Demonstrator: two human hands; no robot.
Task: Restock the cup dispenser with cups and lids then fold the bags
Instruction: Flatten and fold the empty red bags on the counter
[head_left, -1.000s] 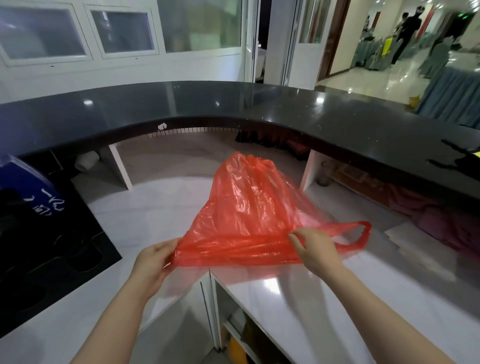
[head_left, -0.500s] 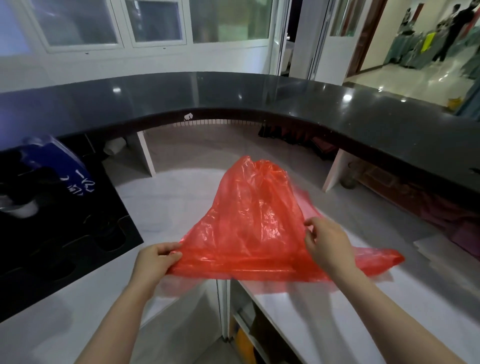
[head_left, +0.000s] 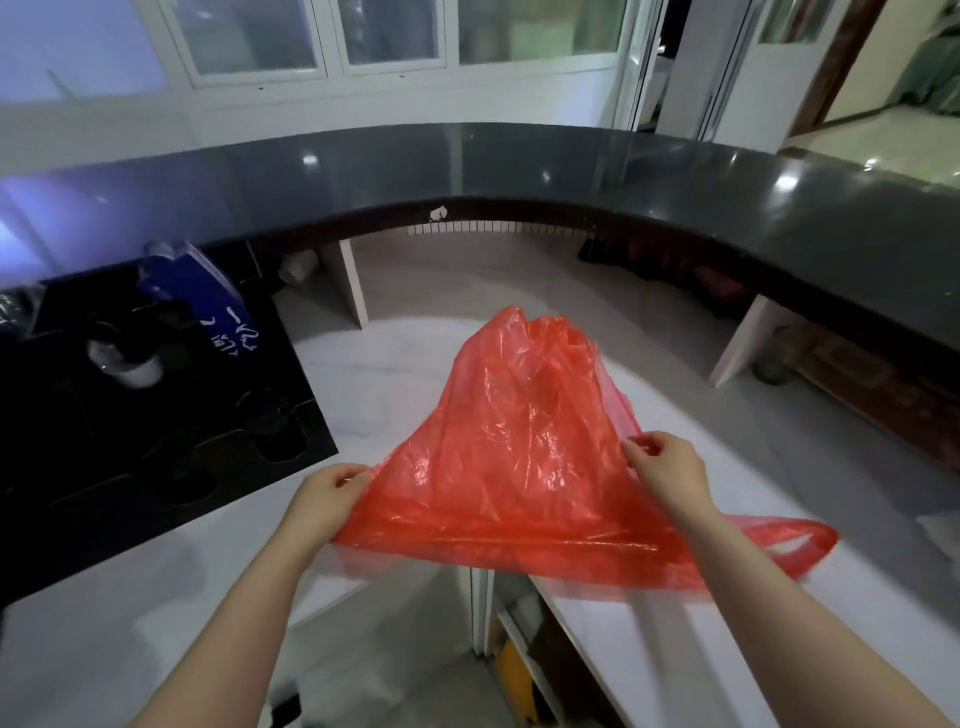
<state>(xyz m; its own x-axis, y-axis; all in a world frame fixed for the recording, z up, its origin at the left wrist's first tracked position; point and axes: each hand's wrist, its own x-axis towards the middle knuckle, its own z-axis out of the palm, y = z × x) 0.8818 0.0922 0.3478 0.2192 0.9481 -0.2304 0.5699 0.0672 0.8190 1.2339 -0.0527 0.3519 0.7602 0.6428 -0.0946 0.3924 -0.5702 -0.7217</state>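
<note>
I see my left hand (head_left: 332, 493) pinching the red bag's (head_left: 519, 467) left edge and my right hand (head_left: 670, 478) pinching its right edge, holding it spread over the white tabletop (head_left: 395, 374). Its handle (head_left: 795, 545) trails right. Farther left, the black dispenser (head_left: 130, 415) holds what may be cups.

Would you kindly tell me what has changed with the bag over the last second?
The right hand shifted its pinch from the near edge up the red bag's right side. The left hand still grips the left corner, and the bag stays stretched over the white counter.
</note>
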